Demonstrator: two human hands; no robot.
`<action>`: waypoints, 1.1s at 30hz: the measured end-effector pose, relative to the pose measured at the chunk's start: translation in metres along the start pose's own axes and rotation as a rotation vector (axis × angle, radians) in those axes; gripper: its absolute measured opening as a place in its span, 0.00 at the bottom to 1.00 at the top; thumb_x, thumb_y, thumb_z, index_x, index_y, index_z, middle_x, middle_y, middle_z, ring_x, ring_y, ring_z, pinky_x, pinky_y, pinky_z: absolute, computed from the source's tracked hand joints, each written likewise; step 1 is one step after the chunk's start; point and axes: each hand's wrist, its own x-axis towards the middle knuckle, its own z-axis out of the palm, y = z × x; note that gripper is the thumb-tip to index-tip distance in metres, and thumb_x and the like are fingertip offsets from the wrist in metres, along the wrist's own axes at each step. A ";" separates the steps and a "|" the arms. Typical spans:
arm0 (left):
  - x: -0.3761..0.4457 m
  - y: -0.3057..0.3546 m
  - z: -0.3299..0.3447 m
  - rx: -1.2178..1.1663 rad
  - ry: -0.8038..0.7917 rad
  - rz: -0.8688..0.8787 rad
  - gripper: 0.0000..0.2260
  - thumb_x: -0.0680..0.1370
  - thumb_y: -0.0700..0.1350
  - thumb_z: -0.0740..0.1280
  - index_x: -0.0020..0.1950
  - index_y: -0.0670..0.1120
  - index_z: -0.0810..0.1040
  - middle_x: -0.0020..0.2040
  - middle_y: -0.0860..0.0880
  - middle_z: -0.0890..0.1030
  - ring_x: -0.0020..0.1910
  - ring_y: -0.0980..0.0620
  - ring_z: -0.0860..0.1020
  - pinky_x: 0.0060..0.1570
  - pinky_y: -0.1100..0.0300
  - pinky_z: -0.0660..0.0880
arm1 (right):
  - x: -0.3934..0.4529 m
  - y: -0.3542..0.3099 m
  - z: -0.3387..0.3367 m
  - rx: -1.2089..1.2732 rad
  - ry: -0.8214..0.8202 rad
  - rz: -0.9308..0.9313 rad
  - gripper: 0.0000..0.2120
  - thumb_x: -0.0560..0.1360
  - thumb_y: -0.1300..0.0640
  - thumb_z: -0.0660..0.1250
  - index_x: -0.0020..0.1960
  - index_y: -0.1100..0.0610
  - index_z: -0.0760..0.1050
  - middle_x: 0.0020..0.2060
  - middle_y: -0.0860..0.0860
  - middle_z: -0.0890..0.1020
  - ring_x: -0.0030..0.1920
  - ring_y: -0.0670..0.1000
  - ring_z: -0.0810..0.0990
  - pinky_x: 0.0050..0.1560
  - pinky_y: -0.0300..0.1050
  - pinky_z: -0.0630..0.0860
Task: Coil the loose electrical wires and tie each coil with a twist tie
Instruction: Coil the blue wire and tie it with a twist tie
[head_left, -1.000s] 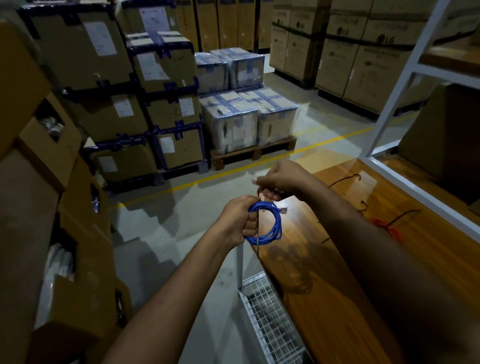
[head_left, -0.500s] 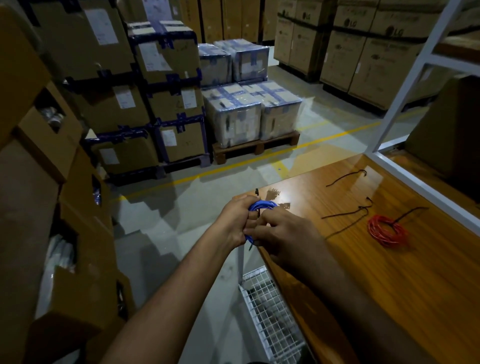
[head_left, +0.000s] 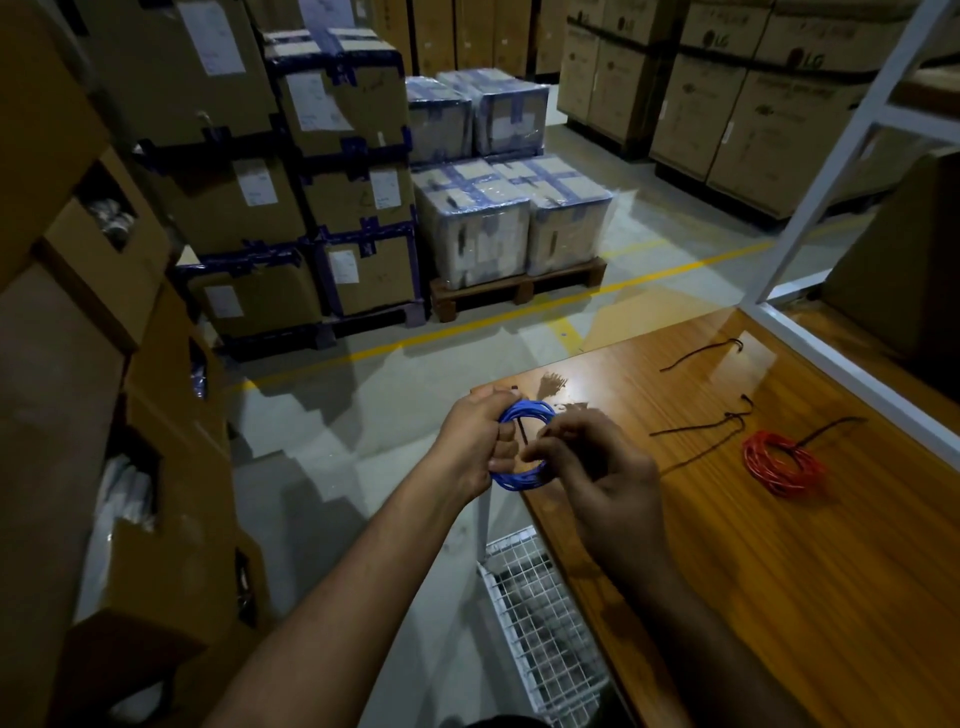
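1. Hands meet above the near left corner of the glossy orange-brown wooden tabletop, both working on one coil.
2. Left hand: fingers curled around the left side of the blue coiled electrical wire; grip closed on the coil, holding it upright in the air, off the tabletop.
3. Right hand: fingertips bent in toward the right side of the coil, at a thin dark twist tie that stands across the coil's opening. Blurred here; it appears to pinch the tie, but I cannot tell for sure.
4. Red coiled electrical wire lies flat on the tabletop, well to the right of the hands, a dark strand running out from its upper edge.
5. Loose dark wire pieces on the tabletop: one thin curved length near the far edge, another bent length between the hands and the red coil.
6. White wire-mesh basket sits below the tabletop's left edge, under the forearms.
7. White metal shelf frame rises at the right, behind the tabletop.
8. Grey concrete floor carries a yellow painted line across it.
9. Beyond the line, a wooden pallet holds plastic-wrapped cartons with blue tape.
10. Stacked brown cardboard boxes with blue strapping stand left of the pallet; more brown cartons line the far right.
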 end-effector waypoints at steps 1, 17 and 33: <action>-0.003 0.000 0.001 0.021 -0.010 0.008 0.07 0.83 0.43 0.59 0.45 0.45 0.69 0.29 0.47 0.59 0.22 0.54 0.56 0.21 0.66 0.53 | 0.003 -0.001 -0.001 0.011 0.062 0.042 0.05 0.77 0.63 0.69 0.51 0.54 0.79 0.42 0.49 0.84 0.44 0.51 0.85 0.43 0.52 0.83; -0.026 0.005 0.016 0.052 -0.025 0.116 0.09 0.84 0.43 0.60 0.43 0.45 0.71 0.25 0.50 0.61 0.21 0.54 0.57 0.21 0.65 0.55 | 0.057 0.006 -0.007 -0.695 0.106 -0.137 0.04 0.77 0.58 0.71 0.48 0.56 0.84 0.39 0.49 0.84 0.37 0.45 0.79 0.37 0.40 0.77; -0.027 0.004 0.016 0.029 0.007 0.093 0.09 0.83 0.43 0.59 0.43 0.46 0.71 0.25 0.49 0.61 0.21 0.54 0.56 0.21 0.65 0.53 | 0.064 0.018 -0.004 -0.827 -0.012 -0.337 0.03 0.73 0.66 0.72 0.46 0.63 0.79 0.39 0.56 0.78 0.40 0.53 0.75 0.37 0.41 0.69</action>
